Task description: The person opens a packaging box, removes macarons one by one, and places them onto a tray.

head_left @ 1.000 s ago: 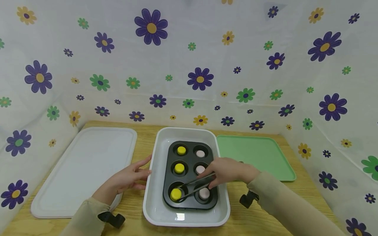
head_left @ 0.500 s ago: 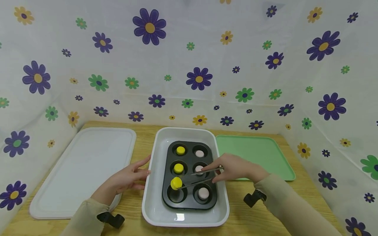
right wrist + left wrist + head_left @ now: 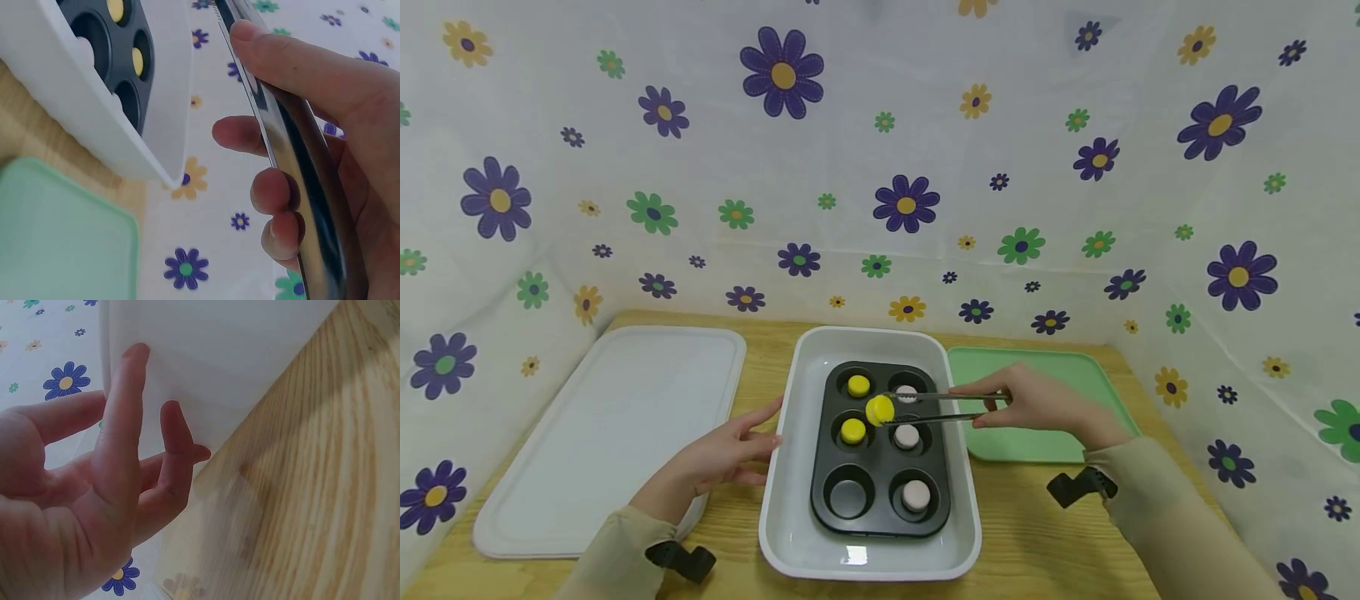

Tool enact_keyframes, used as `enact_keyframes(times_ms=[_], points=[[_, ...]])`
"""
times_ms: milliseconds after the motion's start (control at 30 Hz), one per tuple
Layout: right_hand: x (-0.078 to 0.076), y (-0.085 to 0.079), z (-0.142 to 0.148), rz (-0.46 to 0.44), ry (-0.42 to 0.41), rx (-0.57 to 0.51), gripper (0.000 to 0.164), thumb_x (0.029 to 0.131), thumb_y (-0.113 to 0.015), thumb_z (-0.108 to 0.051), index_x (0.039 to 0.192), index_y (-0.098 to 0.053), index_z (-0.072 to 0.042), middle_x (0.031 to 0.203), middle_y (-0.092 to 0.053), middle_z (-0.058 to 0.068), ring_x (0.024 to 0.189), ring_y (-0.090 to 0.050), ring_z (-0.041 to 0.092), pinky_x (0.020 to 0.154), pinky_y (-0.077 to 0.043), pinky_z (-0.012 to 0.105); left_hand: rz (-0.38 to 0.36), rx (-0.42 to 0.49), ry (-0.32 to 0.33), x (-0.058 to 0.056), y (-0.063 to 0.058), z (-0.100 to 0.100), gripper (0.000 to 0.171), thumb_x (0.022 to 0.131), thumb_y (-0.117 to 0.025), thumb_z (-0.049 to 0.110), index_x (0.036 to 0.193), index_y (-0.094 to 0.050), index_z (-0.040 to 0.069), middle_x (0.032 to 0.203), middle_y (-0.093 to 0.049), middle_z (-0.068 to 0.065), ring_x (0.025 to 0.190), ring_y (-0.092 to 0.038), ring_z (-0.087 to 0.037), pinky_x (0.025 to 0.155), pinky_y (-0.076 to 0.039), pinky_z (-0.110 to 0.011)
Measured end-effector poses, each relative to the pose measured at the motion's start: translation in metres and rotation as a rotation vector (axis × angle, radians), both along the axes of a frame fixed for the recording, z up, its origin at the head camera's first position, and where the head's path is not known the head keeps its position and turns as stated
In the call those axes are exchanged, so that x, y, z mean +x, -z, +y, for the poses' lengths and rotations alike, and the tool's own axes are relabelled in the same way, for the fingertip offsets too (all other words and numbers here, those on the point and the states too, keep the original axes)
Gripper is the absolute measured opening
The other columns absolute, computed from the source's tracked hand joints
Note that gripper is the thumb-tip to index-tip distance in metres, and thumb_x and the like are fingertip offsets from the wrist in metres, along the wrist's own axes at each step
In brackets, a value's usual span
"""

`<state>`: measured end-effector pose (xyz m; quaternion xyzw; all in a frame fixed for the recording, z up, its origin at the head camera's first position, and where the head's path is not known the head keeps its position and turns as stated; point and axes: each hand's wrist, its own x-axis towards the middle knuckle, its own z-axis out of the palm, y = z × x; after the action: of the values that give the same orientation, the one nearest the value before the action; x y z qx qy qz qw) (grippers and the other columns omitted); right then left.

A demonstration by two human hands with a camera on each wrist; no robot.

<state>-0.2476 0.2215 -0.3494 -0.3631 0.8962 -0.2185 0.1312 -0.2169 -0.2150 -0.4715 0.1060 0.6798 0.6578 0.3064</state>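
Note:
My right hand (image 3: 1037, 408) grips metal tongs (image 3: 951, 396), also large in the right wrist view (image 3: 294, 144). Between the tongs' tips a yellow macaron-like piece (image 3: 880, 410) is held tilted above the dark muffin pan (image 3: 880, 529). Two more yellow pieces sit in the far-left cup (image 3: 859, 386) and middle-left cup (image 3: 853, 431); the near-left cup (image 3: 848, 493) is bare. Pale pink pieces (image 3: 916, 496) lie in the right-hand cups. The pan stands inside a deep white tray (image 3: 871, 567). My left hand (image 3: 730, 450), fingers extended, touches that tray's left wall (image 3: 206, 369).
A white flat tray (image 3: 617, 425) lies on the wooden table (image 3: 1022, 533) at the left. To the right is a green tray (image 3: 1037, 367), partly under my right hand. A flower-printed sheet (image 3: 850, 150) rises behind and at both sides.
The tongs have lifted the yellow piece out of the near-left cup and carried it up and away to the right. My right hand moved right and back; the left stayed still.

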Motion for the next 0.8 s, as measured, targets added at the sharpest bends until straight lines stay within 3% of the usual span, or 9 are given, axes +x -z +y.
enact_keyframes(times_ms=[200, 433, 800], points=[[-0.005, -0.006, 0.025, 0.047, 0.095, 0.013, 0.044, 0.089, -0.074, -0.029, 0.131, -0.066, -0.016, 0.082, -0.063, -0.01, 0.063, -0.046, 0.001, 0.05, -0.035, 0.018, -0.003, -0.002, -0.008, 0.0, -0.001, 0.0, 0.082, 0.1, -0.06, 0.026, 0.161, -0.006, 0.02, 0.139, -0.055, -0.028, 0.107, -0.069, -0.025, 0.078, -0.061, -0.036], [-0.007, -0.003, 0.052, 0.067, 0.207, 0.031, 0.046, 0.089, -0.074, -0.029, 0.132, -0.066, -0.015, 0.065, -0.055, -0.009, 0.046, -0.035, 0.001, 0.043, -0.036, 0.021, 0.005, -0.003, -0.001, 0.001, -0.002, 0.0, 0.081, 0.1, -0.059, 0.027, 0.16, -0.004, 0.018, 0.14, -0.053, -0.028, 0.108, -0.069, -0.026, 0.078, -0.061, -0.036], [-0.009, 0.007, 0.083, 0.095, 0.363, 0.074, 0.048, 0.09, -0.073, -0.029, 0.134, -0.064, -0.014, 0.064, -0.052, -0.006, 0.045, -0.042, 0.005, 0.043, -0.039, 0.023, 0.009, 0.006, 0.007, 0.0, 0.0, -0.001, 0.081, 0.1, -0.059, 0.026, 0.161, -0.005, 0.019, 0.14, -0.054, -0.028, 0.107, -0.069, -0.025, 0.076, -0.062, -0.034]])
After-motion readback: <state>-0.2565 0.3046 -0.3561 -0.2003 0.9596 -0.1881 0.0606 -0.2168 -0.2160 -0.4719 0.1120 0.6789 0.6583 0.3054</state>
